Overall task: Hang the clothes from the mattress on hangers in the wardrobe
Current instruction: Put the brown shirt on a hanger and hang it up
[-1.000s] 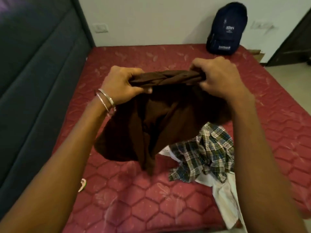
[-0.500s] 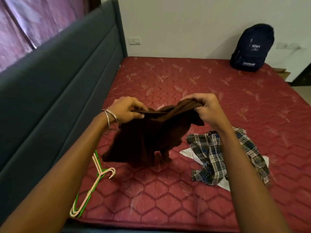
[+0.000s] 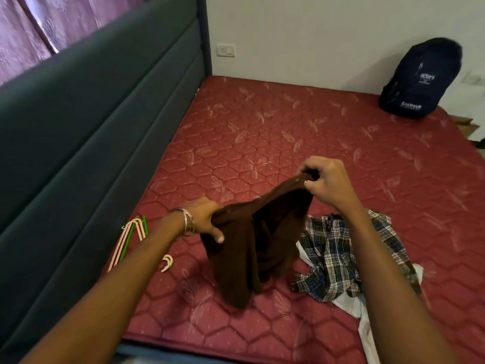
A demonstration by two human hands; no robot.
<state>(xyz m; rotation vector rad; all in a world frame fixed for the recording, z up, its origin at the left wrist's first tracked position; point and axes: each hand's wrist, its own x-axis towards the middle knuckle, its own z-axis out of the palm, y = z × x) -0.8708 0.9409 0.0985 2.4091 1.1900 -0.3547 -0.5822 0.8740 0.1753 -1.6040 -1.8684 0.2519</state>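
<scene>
So we've got the brown shirt (image 3: 252,240) held up over the mattress (image 3: 288,143), both hands bunched tight into its top edge. Our left hand (image 3: 203,216), the one with the bangles (image 3: 186,222) on the wrist, is clamped on the lower left corner of the fabric, and our right hand (image 3: 324,179) is gripping the other end higher up and further away, so the shirt hangs at a slant with its bottom just about reaching the mattress. Just right of it the checked shirt (image 3: 338,256) lies crumpled, on top of a white garment (image 3: 364,319) that trails off toward the near edge. The hangers (image 3: 131,237), pink and green, sit on the left side of the mattress by the grey headboard (image 3: 78,127), partly behind our left forearm. A dark backpack (image 3: 420,80) leans on the wall at the far right corner.
</scene>
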